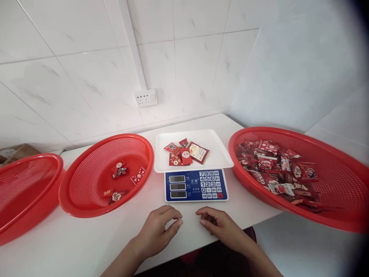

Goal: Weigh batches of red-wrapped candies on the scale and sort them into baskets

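My left hand rests on the white table just in front of the scale, fingers curved and thumb apart, holding nothing. Facing it, my right hand is also empty, its fingers loosely bent with a gap to the thumb. Beyond both hands stands a digital scale with a blue keypad panel and three small displays. On its white weighing tray lie several small red snack packets, one of them with a cream-coloured front. Neither hand touches the scale.
At the right, a red plastic basket holds a heap of red snack packets. Left of the scale, another red basket has several packets inside. A third basket is cut off at the left edge. A wall socket is behind.
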The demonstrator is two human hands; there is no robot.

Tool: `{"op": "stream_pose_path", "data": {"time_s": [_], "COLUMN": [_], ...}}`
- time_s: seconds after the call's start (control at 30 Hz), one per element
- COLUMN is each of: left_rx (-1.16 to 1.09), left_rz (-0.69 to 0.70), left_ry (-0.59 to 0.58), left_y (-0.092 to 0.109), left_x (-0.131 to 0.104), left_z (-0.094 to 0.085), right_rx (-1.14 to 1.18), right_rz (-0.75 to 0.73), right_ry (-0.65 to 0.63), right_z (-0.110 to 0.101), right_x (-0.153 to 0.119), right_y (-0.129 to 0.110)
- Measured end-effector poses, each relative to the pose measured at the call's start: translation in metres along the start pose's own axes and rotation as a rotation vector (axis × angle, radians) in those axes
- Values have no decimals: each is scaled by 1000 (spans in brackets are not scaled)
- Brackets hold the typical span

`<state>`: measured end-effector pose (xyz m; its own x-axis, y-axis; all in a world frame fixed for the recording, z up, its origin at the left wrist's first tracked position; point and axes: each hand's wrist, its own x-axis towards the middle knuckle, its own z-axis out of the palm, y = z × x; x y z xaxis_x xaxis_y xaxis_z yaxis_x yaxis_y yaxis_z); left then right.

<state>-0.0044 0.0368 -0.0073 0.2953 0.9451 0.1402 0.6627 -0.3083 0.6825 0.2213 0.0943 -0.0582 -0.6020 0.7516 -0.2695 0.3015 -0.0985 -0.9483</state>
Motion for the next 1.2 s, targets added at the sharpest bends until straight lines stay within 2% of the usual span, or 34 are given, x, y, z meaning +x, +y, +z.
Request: {"op": "stream_pose_path", "data": {"time_s": [0.17,0.3,0.4,0.57,0.77,1.0,1.1,1.2], "left_rx": [52,123,159,346,441,529,544,537], "left_rz": [26,7,0,-38,-144,-276,-255,-177], "left_ry": [102,177,202,126,-13,-15,-43,-85], "left_y": [2,12,20,21,13,5,1,-3], "left_x": [19,52,83,127,155,191,202,206], "left_z": [-18,-34,-37,-27,-18,-16,-18,-27], "right_rx": [-17,-44,-67,-82,-136,-142,-124,-117], "right_rz": [-15,-49,-71,-94,-131,-145,-153,-151], "right_ry": [22,48,57,68,93,103,100,100], "right_z": [2,2,2,3,1,0,0,1], "right_x": [0,0,0,-1,-6,-7,-7,-6], "right_y": [0,2,5,7,-1,-2,-1,0]}}
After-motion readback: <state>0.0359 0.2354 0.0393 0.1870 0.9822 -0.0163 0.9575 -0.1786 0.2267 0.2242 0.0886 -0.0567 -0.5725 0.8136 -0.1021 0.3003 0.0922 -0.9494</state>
